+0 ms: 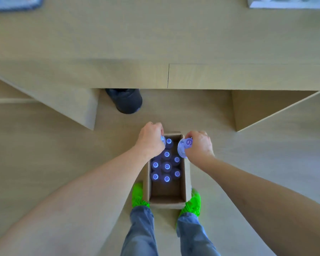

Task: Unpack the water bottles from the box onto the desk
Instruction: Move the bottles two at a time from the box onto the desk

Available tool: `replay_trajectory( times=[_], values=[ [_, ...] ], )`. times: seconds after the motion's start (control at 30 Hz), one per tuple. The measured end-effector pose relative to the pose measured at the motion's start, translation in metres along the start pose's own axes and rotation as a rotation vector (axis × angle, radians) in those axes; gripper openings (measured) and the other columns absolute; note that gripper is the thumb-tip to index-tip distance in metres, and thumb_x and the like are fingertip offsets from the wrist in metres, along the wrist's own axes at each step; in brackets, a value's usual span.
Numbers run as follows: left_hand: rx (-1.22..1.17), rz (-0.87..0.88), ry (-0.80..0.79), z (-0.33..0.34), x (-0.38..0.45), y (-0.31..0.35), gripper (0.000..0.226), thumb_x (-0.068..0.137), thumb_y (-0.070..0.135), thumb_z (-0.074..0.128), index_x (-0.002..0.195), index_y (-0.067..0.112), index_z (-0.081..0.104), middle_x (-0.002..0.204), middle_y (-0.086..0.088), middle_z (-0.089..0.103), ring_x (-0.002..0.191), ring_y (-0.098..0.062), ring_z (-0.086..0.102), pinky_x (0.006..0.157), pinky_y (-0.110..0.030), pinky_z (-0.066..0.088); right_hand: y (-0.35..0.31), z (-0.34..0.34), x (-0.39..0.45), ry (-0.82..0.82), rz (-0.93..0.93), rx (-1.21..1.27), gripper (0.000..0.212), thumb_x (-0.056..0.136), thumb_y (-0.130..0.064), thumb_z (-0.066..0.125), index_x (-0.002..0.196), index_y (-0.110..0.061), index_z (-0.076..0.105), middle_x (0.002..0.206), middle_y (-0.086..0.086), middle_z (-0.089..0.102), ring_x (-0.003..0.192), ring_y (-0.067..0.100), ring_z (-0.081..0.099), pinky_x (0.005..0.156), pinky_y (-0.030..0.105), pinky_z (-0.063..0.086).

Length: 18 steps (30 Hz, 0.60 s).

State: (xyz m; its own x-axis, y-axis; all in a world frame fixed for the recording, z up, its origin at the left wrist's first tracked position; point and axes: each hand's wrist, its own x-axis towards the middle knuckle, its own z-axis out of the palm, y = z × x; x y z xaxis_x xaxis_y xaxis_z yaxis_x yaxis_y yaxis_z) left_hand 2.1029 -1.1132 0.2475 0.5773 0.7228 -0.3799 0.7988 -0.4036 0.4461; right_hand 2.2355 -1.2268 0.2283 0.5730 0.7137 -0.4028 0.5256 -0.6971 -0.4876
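An open cardboard box (166,197) stands on the floor between my feet, below the desk (155,34). Several water bottles with white caps (167,166) stand upright in its far half. My left hand (151,139) reaches over the box's far left corner and grips a bottle (163,140), mostly hidden under my fingers. My right hand (199,144) grips the neck of another bottle (183,147), lifted above the box's far right corner and tilted.
The desk's front edge (167,76) runs across the view above the box. A dark round object (127,100) sits under the desk on the floor. Blue-and-white items lie at the desk's far left (15,3) and far right (288,1) corners.
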Motion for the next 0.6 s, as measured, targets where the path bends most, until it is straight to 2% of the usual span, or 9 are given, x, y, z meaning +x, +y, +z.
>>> replay_trajectory(
  times=[0.07,0.17,0.27,0.33,0.43,0.5,0.6],
  values=[
    [0.007,-0.009,0.021,-0.022,0.000,0.011,0.026,0.080,0.004,0.060,0.105,0.013,0.062,0.111,-0.012,0.050,0.100,-0.032,0.053,0.084,-0.038,0.048,-0.014,-0.023,-0.002,0.040,-0.021,0.036,0.030,0.077,-0.009,0.063,0.106,-0.013,0.068,0.110,0.013,0.054,0.097,0.031,0.056,0.085,0.029,0.044],
    [-0.006,-0.012,0.051,-0.057,0.001,0.025,0.032,0.080,0.004,0.061,0.110,0.013,0.064,0.117,-0.014,0.048,0.105,-0.033,0.053,0.088,-0.035,0.047,-0.031,-0.055,-0.005,0.083,-0.053,0.105,0.031,0.077,-0.005,0.062,0.107,-0.013,0.068,0.110,0.011,0.053,0.093,0.028,0.056,0.081,0.026,0.041],
    [-0.036,-0.013,0.100,-0.087,0.001,0.041,0.031,0.080,0.006,0.060,0.109,0.015,0.064,0.119,-0.014,0.048,0.109,-0.032,0.051,0.091,-0.037,0.047,-0.044,-0.088,-0.003,0.135,-0.043,0.150,0.028,0.079,-0.004,0.064,0.105,-0.011,0.067,0.112,0.010,0.049,0.083,0.022,0.053,0.073,0.022,0.037],
    [-0.056,-0.014,0.146,-0.106,0.001,0.051,0.025,0.082,0.008,0.062,0.106,0.016,0.064,0.120,-0.014,0.049,0.111,-0.031,0.051,0.093,-0.040,0.048,-0.054,-0.109,-0.003,0.170,-0.049,0.175,0.024,0.080,-0.008,0.067,0.103,-0.010,0.066,0.112,0.009,0.048,0.081,0.021,0.053,0.073,0.025,0.040],
    [-0.069,0.025,0.194,-0.135,0.000,0.065,0.022,0.084,0.011,0.065,0.105,0.013,0.064,0.117,-0.014,0.054,0.106,-0.032,0.055,0.089,-0.038,0.048,-0.073,-0.137,-0.007,0.223,-0.103,0.225,0.027,0.079,-0.020,0.073,0.103,-0.014,0.063,0.110,0.005,0.048,0.089,0.022,0.054,0.081,0.035,0.049],
    [-0.094,0.062,0.261,-0.154,-0.001,0.075,0.022,0.084,0.013,0.066,0.105,0.011,0.064,0.114,-0.014,0.056,0.102,-0.031,0.056,0.086,-0.033,0.047,-0.086,-0.153,-0.008,0.263,-0.143,0.272,0.029,0.080,-0.025,0.073,0.104,-0.016,0.059,0.108,0.003,0.048,0.095,0.022,0.053,0.085,0.037,0.048],
    [-0.190,0.108,0.379,-0.181,-0.004,0.094,0.024,0.085,0.015,0.068,0.107,0.011,0.062,0.114,-0.011,0.051,0.098,-0.027,0.053,0.081,-0.025,0.039,-0.108,-0.177,-0.010,0.298,-0.195,0.441,0.026,0.086,-0.024,0.068,0.102,-0.014,0.050,0.091,-0.005,0.054,0.087,0.020,0.054,0.076,0.034,0.046]
  ],
)
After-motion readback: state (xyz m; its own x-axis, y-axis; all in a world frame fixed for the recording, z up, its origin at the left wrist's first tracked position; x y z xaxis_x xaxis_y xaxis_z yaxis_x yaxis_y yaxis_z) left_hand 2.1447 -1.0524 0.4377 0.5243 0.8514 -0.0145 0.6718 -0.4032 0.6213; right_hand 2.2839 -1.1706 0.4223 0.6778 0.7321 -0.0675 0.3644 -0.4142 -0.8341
